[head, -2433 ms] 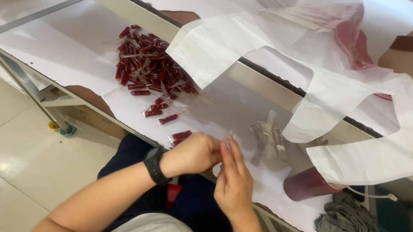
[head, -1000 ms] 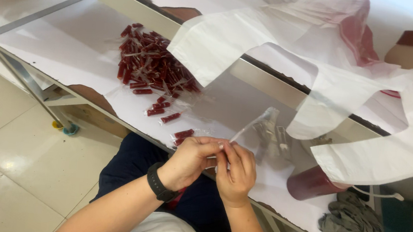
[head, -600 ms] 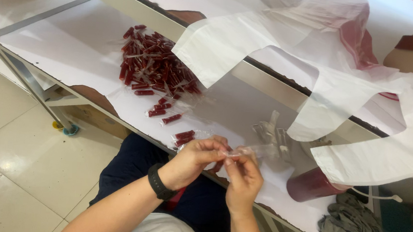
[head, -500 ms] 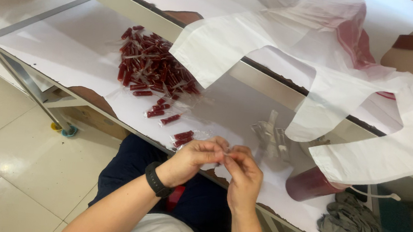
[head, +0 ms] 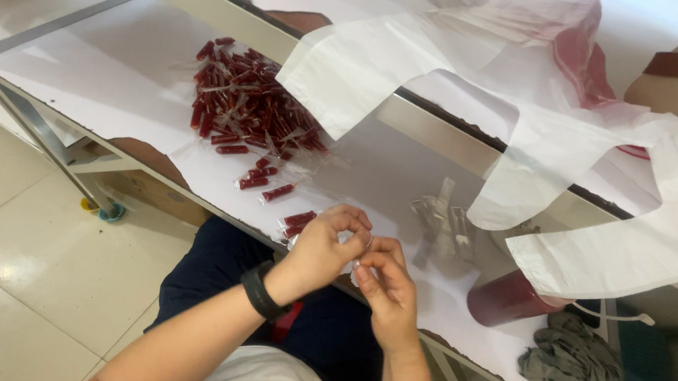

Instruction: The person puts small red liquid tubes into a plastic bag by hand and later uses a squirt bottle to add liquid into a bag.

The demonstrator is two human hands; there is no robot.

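Clear small sleeve [head: 359, 258] pinched between left hand [head: 325, 250] and right hand [head: 389, 287] | fingertips closed | red tubes [head: 244, 114] heaped on desk [head: 107, 67] | grip edges lightly, keep it flat.

left hand [head: 325, 250] and right hand [head: 386, 287] together, fingers [head: 359, 220] pinched

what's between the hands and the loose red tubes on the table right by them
Nothing visible. The left hand and right hand meet at the table edge, and the nearest red tubes lie beside the left hand, with only bare white surface around.
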